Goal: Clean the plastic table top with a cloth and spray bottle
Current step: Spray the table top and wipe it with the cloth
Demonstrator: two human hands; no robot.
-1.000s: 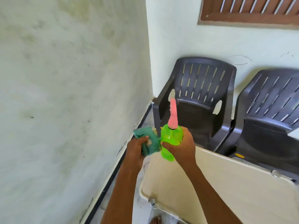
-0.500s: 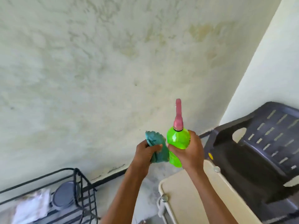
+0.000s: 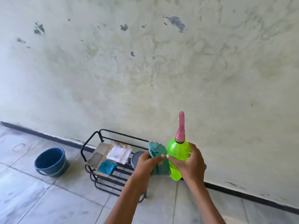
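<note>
My right hand [image 3: 190,164] grips a bright green spray bottle [image 3: 177,153] with a tall pink nozzle, held upright in front of me. My left hand [image 3: 146,162] is closed on a bunched teal cloth [image 3: 159,155], which presses against the bottle's left side. Both hands are raised above the tiled floor, close to the wall. The plastic table is out of view.
A black wire rack [image 3: 103,165] stands by the wall, holding a second teal cloth [image 3: 107,166], a clear packet [image 3: 119,153] and a grey round lid [image 3: 136,158]. A blue bucket [image 3: 51,162] sits on the floor to its left. The stained wall fills the upper view.
The view has swung left: the dark chairs and the cream table have left the frame, and the wire rack and blue bucket have come in. Both hands keep their hold on cloth and bottle.
</note>
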